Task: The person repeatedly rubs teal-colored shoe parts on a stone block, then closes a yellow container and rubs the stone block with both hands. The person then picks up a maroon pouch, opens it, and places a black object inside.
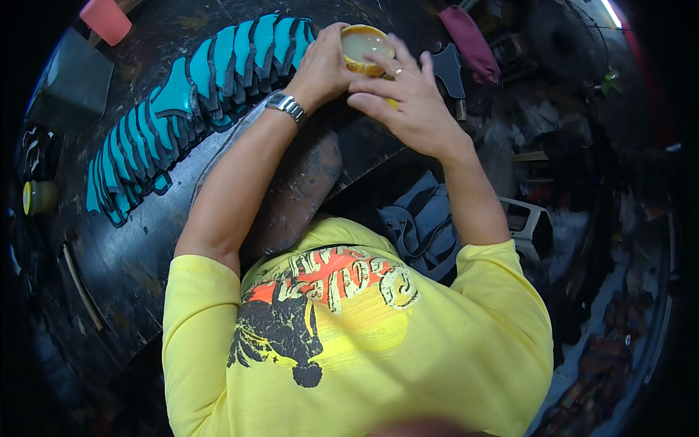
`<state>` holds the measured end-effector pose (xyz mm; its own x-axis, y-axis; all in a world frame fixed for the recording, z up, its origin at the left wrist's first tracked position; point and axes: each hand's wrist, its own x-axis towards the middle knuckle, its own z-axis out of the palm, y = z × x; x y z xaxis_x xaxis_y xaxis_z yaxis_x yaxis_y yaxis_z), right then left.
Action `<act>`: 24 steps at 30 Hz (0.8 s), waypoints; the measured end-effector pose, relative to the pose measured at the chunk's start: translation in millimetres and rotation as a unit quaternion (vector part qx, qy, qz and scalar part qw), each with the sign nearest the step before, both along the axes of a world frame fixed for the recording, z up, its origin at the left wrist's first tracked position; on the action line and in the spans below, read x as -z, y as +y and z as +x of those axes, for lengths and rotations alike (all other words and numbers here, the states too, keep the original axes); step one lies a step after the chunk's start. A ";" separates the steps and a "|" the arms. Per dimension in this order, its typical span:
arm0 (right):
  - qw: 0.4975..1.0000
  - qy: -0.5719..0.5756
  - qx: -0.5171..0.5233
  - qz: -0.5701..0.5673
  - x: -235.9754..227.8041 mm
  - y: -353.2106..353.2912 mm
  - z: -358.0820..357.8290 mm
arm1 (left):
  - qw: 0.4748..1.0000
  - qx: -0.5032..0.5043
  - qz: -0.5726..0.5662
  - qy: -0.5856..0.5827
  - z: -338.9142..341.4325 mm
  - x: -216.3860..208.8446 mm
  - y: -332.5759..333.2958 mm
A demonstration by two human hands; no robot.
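Observation:
A round yellow-rimmed container [366,67] with pale, cloudy stuff inside is at the far middle of the table. My left hand [324,64], with a metal-banded watch at its wrist, grips the container's left side. My right hand [411,95], wearing a ring, reaches over the right side with its fingers apart and slightly blurred. Its fingertips overlap the rim; I cannot tell whether they touch it. Left of my left hand, a long curved row of overlapping teal pieces [175,95] with dark edges lies on the table. Under my left forearm is a worn brownish slab [309,171].
The dark table [124,262] carries a grey metal box [73,80], a pink object [106,22], a yellow-lidded jar [42,197] and a thin stick [82,288]. Rightward are a dark flat piece [449,69], a pink pouch [470,45], a fan [564,44] and a blue-grey cloth bag [422,229].

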<state>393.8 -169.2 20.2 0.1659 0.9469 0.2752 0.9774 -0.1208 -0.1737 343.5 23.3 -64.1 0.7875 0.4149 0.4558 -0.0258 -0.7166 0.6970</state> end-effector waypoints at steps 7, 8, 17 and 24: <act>0.841 0.440 0.123 0.288 44.5 11.2 45.6 | 1.000 0.012 0.000 0.022 -3.6 -3.2 0.7; 0.856 0.421 0.169 0.247 58.1 14.2 47.8 | 1.000 0.014 0.000 0.023 -3.3 -3.1 0.9; 0.934 0.220 0.257 0.115 91.1 25.5 1.6 | 1.000 -0.004 0.003 -0.001 1.0 0.5 -1.3; 0.957 -0.046 0.283 0.039 67.9 18.2 -5.7 | 0.999 -0.005 0.023 0.030 -1.5 -4.3 -1.2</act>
<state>388.1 -151.0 -47.7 0.6178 0.6889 0.3791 0.7710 -0.6254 -0.1200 342.0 22.1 -59.8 0.8100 0.4020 0.4269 0.0220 -0.7483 0.6630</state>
